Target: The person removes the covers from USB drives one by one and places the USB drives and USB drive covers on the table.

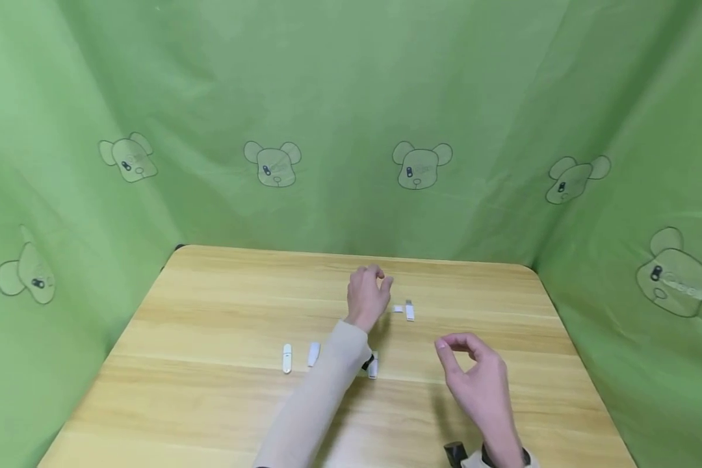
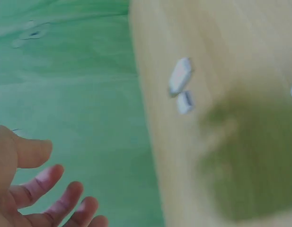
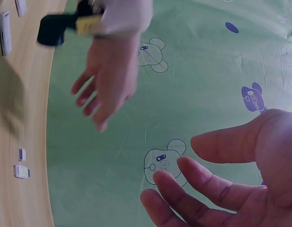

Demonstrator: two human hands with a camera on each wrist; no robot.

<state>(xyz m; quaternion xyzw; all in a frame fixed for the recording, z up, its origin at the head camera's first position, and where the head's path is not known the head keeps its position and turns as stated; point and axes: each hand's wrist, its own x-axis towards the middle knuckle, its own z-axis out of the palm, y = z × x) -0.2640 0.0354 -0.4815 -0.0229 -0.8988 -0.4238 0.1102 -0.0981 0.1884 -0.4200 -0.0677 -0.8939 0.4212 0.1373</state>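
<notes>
My left hand [image 1: 367, 296] hovers over the far middle of the table, fingers loosely bent, holding nothing. Just right of it lie a small white cap [image 1: 398, 309] and a white USB stick [image 1: 409, 311] with its metal plug bare. In the left wrist view, the stick [image 2: 181, 75] and the cap [image 2: 185, 102] lie close together, away from the fingers of that hand [image 2: 37, 189]. My right hand [image 1: 480, 383] is raised nearer the front right, thumb and fingers bent towards each other; a gap shows between them in the right wrist view, where the hand [image 3: 278, 165] is empty.
Left of centre are a slim white stick [image 1: 287, 359] and another white piece [image 1: 313, 354]. A further white stick [image 1: 373, 365] is partly hidden by the left wrist's black strap. Green cloth [image 1: 339, 214] with bear heads surrounds the wooden table [image 1: 210, 403].
</notes>
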